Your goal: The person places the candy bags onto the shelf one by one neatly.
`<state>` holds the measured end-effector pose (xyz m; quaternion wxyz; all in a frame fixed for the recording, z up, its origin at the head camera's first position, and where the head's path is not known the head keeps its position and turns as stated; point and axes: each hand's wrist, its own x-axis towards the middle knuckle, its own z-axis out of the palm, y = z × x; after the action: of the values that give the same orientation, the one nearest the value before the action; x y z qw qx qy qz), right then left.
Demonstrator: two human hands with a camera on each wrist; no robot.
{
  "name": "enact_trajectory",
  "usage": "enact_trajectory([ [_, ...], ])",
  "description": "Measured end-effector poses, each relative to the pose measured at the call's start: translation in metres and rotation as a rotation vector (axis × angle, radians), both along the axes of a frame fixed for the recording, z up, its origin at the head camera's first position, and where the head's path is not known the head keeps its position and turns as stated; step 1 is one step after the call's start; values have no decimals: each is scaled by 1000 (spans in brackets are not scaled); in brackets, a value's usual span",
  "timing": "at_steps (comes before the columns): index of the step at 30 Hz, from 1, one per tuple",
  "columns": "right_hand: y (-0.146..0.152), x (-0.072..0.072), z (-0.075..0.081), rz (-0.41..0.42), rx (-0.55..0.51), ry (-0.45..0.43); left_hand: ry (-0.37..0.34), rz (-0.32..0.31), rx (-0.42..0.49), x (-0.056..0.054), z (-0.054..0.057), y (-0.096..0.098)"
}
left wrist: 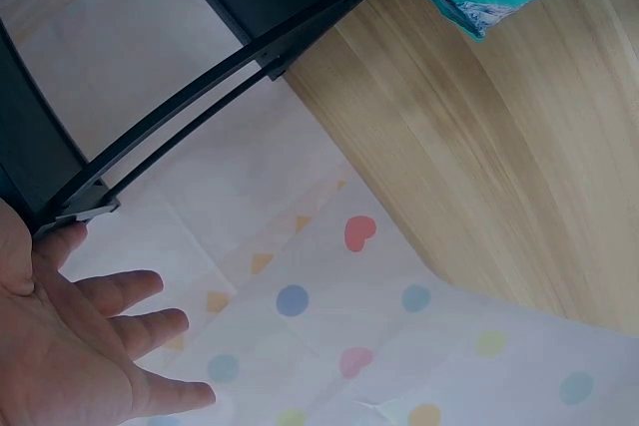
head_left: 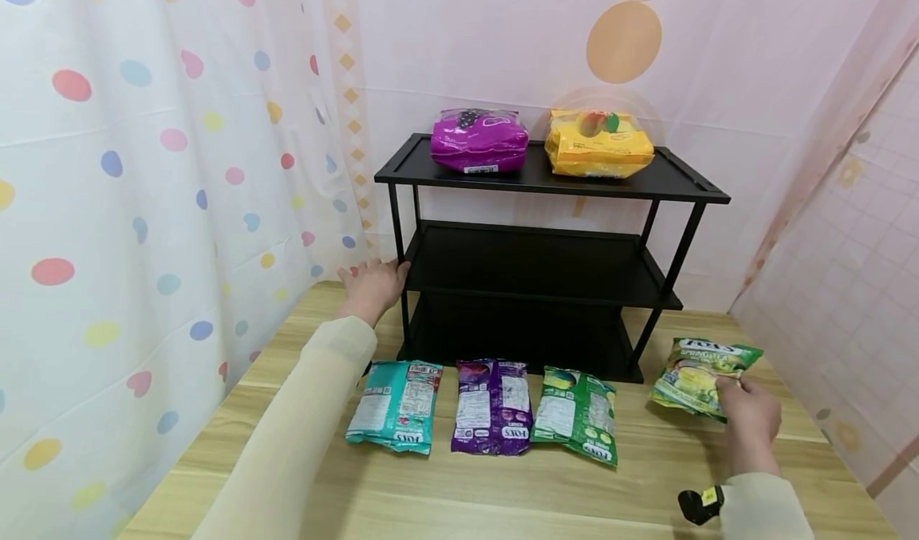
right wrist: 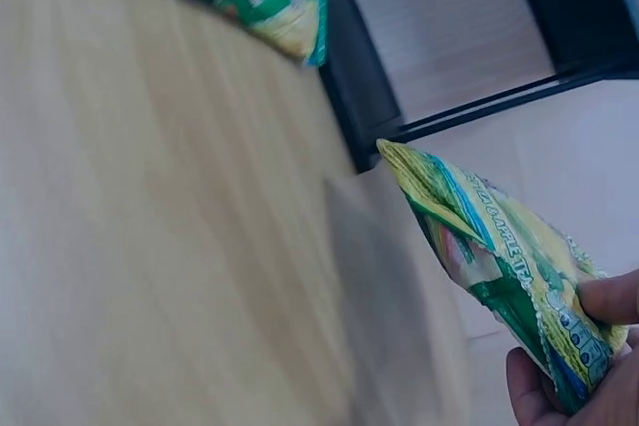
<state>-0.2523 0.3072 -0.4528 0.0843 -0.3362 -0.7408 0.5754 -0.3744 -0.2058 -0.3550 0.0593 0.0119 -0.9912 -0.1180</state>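
Note:
My right hand (head_left: 750, 412) pinches a green and yellow snack bag (head_left: 700, 372) by its near right part, beside the rack's right front corner. In the right wrist view this bag (right wrist: 499, 256) is tilted above the wooden surface, with the thumb on its front and fingers behind. At the rack's left side, my left hand (head_left: 373, 285) touches the frame by the middle tier of the black three-tier rack (head_left: 538, 265). The left wrist view has that hand (left wrist: 90, 336) with several fingers spread and fairly straight; part of its contact is hidden.
A teal bag (head_left: 395, 407), a purple bag (head_left: 491, 407) and a green bag (head_left: 577, 415) lie in a row on the wooden table (head_left: 502, 500), before the rack. On the top tier stand a magenta bag (head_left: 479, 141) and a yellow bag (head_left: 599, 145). Curtains (head_left: 179, 205) hang around.

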Motion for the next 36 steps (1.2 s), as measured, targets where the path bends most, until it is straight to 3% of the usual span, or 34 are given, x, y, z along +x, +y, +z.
enact_trajectory([
  [12, -5, 9, 36, -281, 14, 199, 1, 4, -4, 1, 1, 1],
  [14, -5, 12, 40, -334, -14, 283, -2, 3, -3, 1, 1, 1],
  [19, -9, 17, 48, -420, -227, 584, -1, 5, -4, 2, 2, 1],
  [23, -13, 18, 54, -409, -431, 740, 4, 6, -20, 2, 2, 2],
  [27, -17, 19, 58, -370, -546, 788, 8, 6, -32, 1, 2, 4],
  [36, -36, 14, 49, -196, -504, 935, 6, 0, -37, 1, 3, 2],
])
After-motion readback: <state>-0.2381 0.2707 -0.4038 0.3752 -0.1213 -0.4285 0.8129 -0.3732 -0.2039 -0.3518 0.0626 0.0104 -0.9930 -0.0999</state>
